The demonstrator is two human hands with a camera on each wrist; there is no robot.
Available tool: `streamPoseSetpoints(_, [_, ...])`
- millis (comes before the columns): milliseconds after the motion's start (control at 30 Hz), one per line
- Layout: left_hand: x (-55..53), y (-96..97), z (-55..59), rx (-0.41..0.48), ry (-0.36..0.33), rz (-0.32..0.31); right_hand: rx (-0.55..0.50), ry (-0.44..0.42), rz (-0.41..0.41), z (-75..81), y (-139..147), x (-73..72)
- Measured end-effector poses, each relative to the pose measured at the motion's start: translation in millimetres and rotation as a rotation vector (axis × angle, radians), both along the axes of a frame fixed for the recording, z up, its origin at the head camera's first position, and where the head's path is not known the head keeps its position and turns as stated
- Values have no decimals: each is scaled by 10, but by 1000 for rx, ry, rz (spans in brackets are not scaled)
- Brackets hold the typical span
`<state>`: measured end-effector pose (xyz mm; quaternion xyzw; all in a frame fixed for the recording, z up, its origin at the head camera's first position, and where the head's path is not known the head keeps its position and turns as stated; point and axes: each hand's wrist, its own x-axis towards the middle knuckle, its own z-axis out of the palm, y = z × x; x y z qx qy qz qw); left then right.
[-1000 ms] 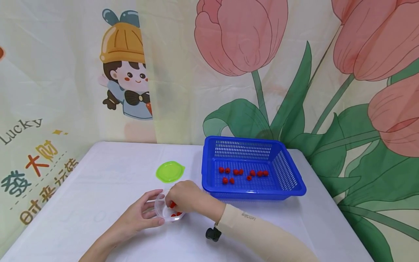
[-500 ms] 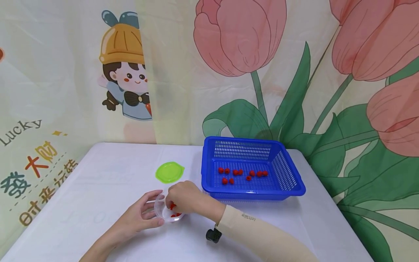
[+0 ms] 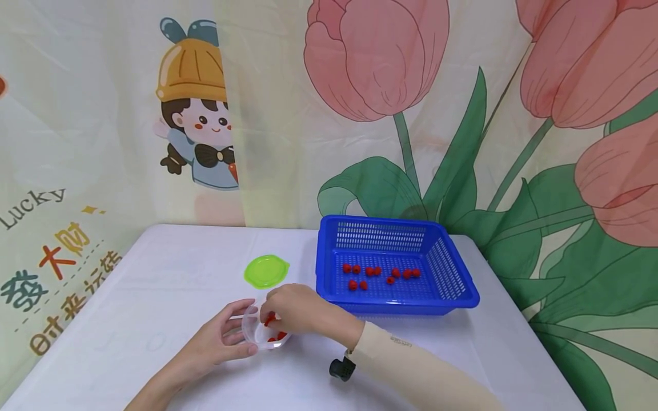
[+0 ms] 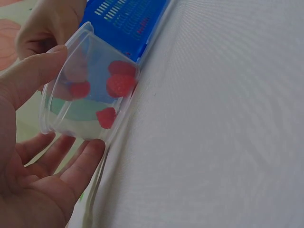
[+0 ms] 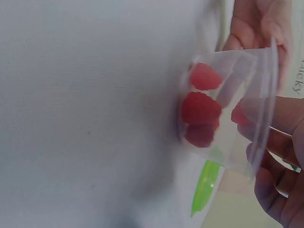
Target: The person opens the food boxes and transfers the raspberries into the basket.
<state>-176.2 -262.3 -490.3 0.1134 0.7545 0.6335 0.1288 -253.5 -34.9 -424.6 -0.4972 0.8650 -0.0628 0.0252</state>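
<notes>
A clear plastic tub (image 3: 251, 330) stands on the white table, with several raspberries (image 4: 120, 85) in its bottom. My left hand (image 3: 218, 337) holds the tub from the left, thumb on the near side and fingers round the far side. Reaching over the rim, my right hand (image 3: 294, 308) has its fingertips inside the tub. Between them they pinch one raspberry (image 5: 239, 112), above the others in the right wrist view. That same raspberry (image 4: 80, 89) shows through the tub wall in the left wrist view.
A blue plastic basket (image 3: 398, 303) with several raspberries (image 3: 369, 272) on its floor stands right of the tub. Behind the tub a green lid (image 3: 266, 271) lies flat on the table. A printed cloth (image 3: 277, 114) hangs behind the table.
My right forearm and its wrist camera have shifted slightly to the right, while the fingertips stay inside the tub. The left hand and the tub hold their place.
</notes>
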Motion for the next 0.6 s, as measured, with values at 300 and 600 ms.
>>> streamPoseSetpoints(300, [12, 18, 15, -22, -4, 19, -179, -81, 17, 337, 422, -64])
streamPoseSetpoints(600, [18, 8, 13, -27, 5, 20, -334, -116, -67, 561, 1072, -262])
